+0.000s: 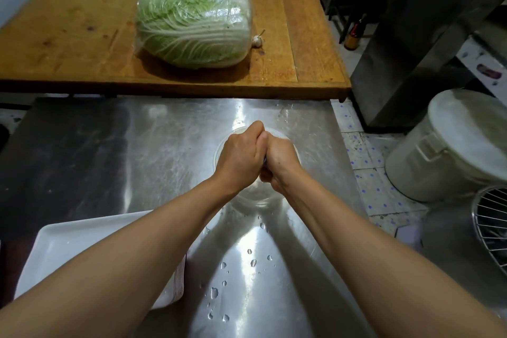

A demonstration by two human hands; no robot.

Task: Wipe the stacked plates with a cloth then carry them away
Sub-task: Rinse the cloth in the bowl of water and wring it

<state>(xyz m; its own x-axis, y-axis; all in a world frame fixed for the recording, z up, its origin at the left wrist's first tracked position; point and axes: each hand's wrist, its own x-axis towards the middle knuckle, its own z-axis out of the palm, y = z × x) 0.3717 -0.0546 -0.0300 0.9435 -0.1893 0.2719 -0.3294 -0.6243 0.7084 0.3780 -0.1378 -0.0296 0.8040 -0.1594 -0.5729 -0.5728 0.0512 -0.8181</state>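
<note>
Over the wet steel counter [153, 151], both my fists wring something above a clear bowl [285, 140].

At my near left the stacked plates [90, 244] wait: white, rectangular, stiff, likely heavy and slick, so I'd grip under opposite rims. Left hand [241, 155] and right hand [279, 162] press knuckle to knuckle, fingers curled tight; a bluish sliver between them is probably the cloth.

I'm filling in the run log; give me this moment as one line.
hands: left hand and right hand clenched together | over: clear bowl on steel counter | held item: hidden | stacked plates: untouched
</note>
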